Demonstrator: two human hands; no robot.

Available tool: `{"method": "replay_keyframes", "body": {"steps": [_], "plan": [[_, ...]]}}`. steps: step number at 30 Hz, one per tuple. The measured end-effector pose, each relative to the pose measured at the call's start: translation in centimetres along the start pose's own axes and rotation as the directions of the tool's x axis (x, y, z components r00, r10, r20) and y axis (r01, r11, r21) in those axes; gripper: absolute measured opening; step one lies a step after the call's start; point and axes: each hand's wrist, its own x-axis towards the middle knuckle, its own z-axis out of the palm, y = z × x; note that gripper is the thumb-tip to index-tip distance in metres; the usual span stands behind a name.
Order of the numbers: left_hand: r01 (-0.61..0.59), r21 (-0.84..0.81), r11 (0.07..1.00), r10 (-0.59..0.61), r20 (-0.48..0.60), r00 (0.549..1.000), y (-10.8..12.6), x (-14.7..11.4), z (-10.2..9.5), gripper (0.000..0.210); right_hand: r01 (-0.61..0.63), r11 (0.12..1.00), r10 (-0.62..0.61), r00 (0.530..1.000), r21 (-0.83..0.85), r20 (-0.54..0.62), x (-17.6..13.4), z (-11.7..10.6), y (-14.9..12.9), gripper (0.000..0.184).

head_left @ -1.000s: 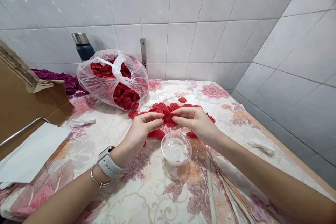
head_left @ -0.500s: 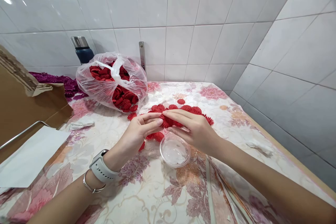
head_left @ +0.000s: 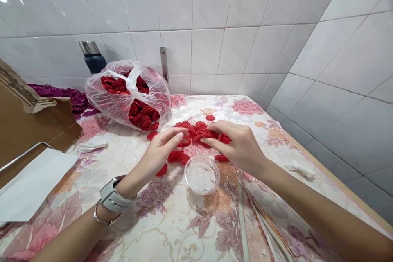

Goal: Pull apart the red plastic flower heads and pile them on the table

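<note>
Several red frilled flower pieces [head_left: 184,158], apparently fabric, lie scattered over the middle of the table. My left hand [head_left: 161,147] hovers at the left of this pile, its fingers stretched out and thumb raised, with nothing visible in its grip. Across from it, the fingers and thumb of my right hand [head_left: 236,141] close around a red flower [head_left: 205,134] among the others. Part of that flower is hidden behind the fingers. Just in front of the pile and between my wrists stands a round clear plastic tub [head_left: 202,175] with whitish contents.
A knotted clear plastic bag [head_left: 123,106] full of red flowers sits at the back left, with a dark blue bottle [head_left: 93,59] behind it. Purple flowers [head_left: 66,96], a cardboard box [head_left: 39,127] and white paper [head_left: 33,182] are at left. Long thin strips [head_left: 256,217] lie front right.
My hands were together at a red flower and have moved apart. The right hand now sits over the right of the pile with a flower; the left fingers have loosened.
</note>
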Motion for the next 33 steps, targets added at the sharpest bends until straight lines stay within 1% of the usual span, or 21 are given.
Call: {"method": "replay_keyframes", "body": {"steps": [3,5,7,9,10,12,14,16,17,18,19,21,24,25,26,27,29,30,31,32,33], "plan": [[0.047,-0.004,0.999,-0.047,0.048,0.998,-0.2,-0.1,0.2,0.023,-0.051,0.998,0.052,0.999,-0.038,0.015,-0.1,0.0,-0.3,0.017],[0.084,-0.045,0.995,-0.08,0.1,0.992,-0.1,-0.2,0.4,0.023,-0.058,0.997,0.059,0.998,-0.047,0.019,-0.2,0.2,-0.4,0.022],[0.123,-0.1,0.987,-0.105,0.176,0.979,0.0,-0.4,0.6,0.024,0.006,0.999,-0.005,1.0,-0.048,0.017,-0.3,0.7,-0.6,0.019],[0.143,-0.146,0.979,-0.108,0.227,0.968,0.1,-0.7,0.8,0.023,0.116,0.989,-0.117,0.993,-0.092,-0.01,-0.5,1.4,-0.8,0.016],[0.147,-0.165,0.975,-0.11,0.218,0.97,0.1,-0.7,0.8,0.021,0.172,0.976,-0.176,0.984,-0.133,-0.019,-0.6,1.7,-1.0,0.015],[0.148,-0.209,0.967,-0.123,0.13,0.984,0.0,-0.8,0.9,0.016,0.242,0.95,-0.245,0.97,-0.199,0.008,-0.7,1.9,-1.4,0.014],[0.146,-0.274,0.95,-0.147,0.018,0.989,-0.3,-0.5,0.7,0.014,0.252,0.952,-0.242,0.967,-0.173,0.075,-0.6,1.3,-2.0,0.017],[0.144,-0.333,0.932,-0.171,-0.052,0.984,-0.7,-0.2,0.3,0.012,0.222,0.974,-0.208,0.958,-0.053,0.196,-0.5,0.3,-2.6,0.014],[0.147,-0.353,0.924,-0.182,-0.067,0.981,-0.9,0.0,0.1,0.012,0.197,0.98,-0.19,0.936,0.007,0.297,-0.6,-0.1,-2.9,0.015],[0.149,-0.364,0.919,-0.189,-0.077,0.979,-1.0,0.2,-0.1,0.012,0.181,0.982,-0.185,0.892,0.047,0.412,-0.6,-0.4,-3.1,0.017],[0.151,-0.371,0.916,-0.195,-0.082,0.977,-1.1,0.3,-0.3,0.012,0.183,0.982,-0.186,0.849,0.056,0.495,-0.8,-0.6,-3.2,0.02],[0.159,-0.379,0.912,-0.203,-0.079,0.976,-1.2,0.5,-0.5,0.012,0.255,0.967,-0.2,0.795,-0.016,0.573,-1.1,-0.5,-3.3,0.024],[0.166,-0.377,0.911,-0.197,-0.046,0.979,-1.0,0.4,-0.6,0.013,0.33,0.94,-0.214,0.764,-0.083,0.609,-1.3,-0.1,-3.2,0.028],[0.166,-0.368,0.915,-0.19,-0.029,0.981,-0.9,0.3,-0.5,0.013,0.319,0.945,-0.218,0.771,-0.067,0.599,-1.2,-0.1,-3.2,0.027],[0.165,-0.356,0.92,-0.181,-0.011,0.983,-0.7,0.1,-0.4,0.013,0.292,0.956,-0.22,0.797,-0.038,0.563,-1.0,-0.1,-3.2,0.025],[0.161,-0.342,0.926,-0.169,0.008,0.986,-0.5,0.0,-0.3,0.014,0.257,0.966,-0.219,0.839,-0.008,0.497,-0.8,-0.2,-3.2,0.022],[0.148,-0.32,0.936,-0.142,0.042,0.989,-0.1,-0.4,0.0,0.014,0.21,0.978,-0.207,0.934,0.023,0.292,-0.4,-0.3,-3.2,0.015],[0.146,-0.312,0.939,-0.133,0.061,0.989,0.1,-0.6,0.3,0.014,0.209,0.978,-0.208,0.96,0.016,0.186,-0.3,-0.3,-3.2,0.014],[0.146,-0.303,0.942,-0.126,0.085,0.988,0.4,-0.9,0.4,0.015,0.223,0.975,-0.222,0.969,0.001,0.108,-0.3,-0.2,-3.2,0.016],[0.15,-0.297,0.943,-0.122,0.113,0.986,0.6,-1.2,0.6,0.016,0.249,0.968,-0.247,0.966,-0.015,0.075,-0.4,0.0,-3.1,0.021],[0.155,-0.292,0.944,-0.118,0.14,0.983,0.8,-1.4,0.7,0.018,0.277,0.96,-0.274,0.958,-0.037,0.083,-0.6,0.2,-3.0,0.028]]}}
